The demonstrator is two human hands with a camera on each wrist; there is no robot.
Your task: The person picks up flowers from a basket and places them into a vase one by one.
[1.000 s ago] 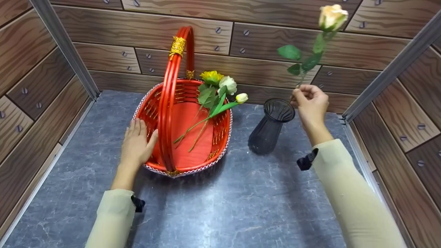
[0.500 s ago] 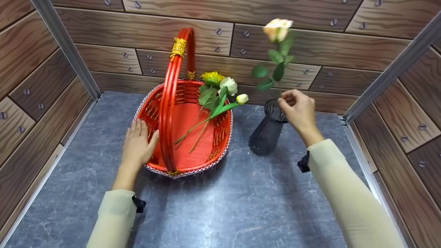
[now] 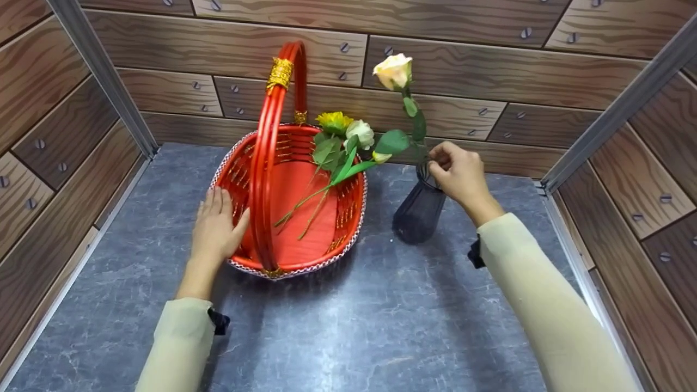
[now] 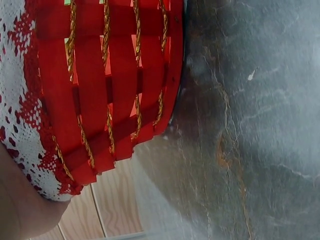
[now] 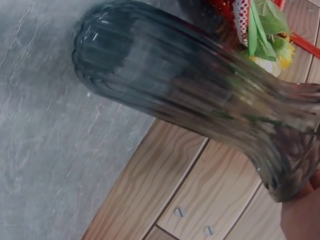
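My right hand (image 3: pixel 460 171) pinches the stem of a cream-and-peach rose (image 3: pixel 393 72) right at the mouth of a dark ribbed glass vase (image 3: pixel 418 220). The rose leans left, and a large leaf (image 3: pixel 393 141) hangs beside the vase's rim. The right wrist view shows the vase (image 5: pixel 150 65) close up, with fingers (image 5: pixel 300 215) at its flared mouth. My left hand (image 3: pixel 214 226) rests with straight fingers on the left rim of a red woven basket (image 3: pixel 305 256). Up close in the left wrist view are the basket's side (image 4: pixel 120 80) and its lace-trimmed rim (image 4: pixel 20 110).
Inside the basket lie a yellow flower (image 3: pixel 334 122), a white flower (image 3: pixel 360 134) and a pale tulip (image 3: pixel 382 157), their heads leaning over the back right rim. The basket's tall red handle (image 3: pixel 264 174) arches up. Wood-patterned walls (image 3: pixel 435 65) enclose the grey marbled table (image 3: pixel 337 337).
My right hand has moved left across the vase's mouth, and the rose has swung left and lower with it. My left hand stays at the basket's rim.
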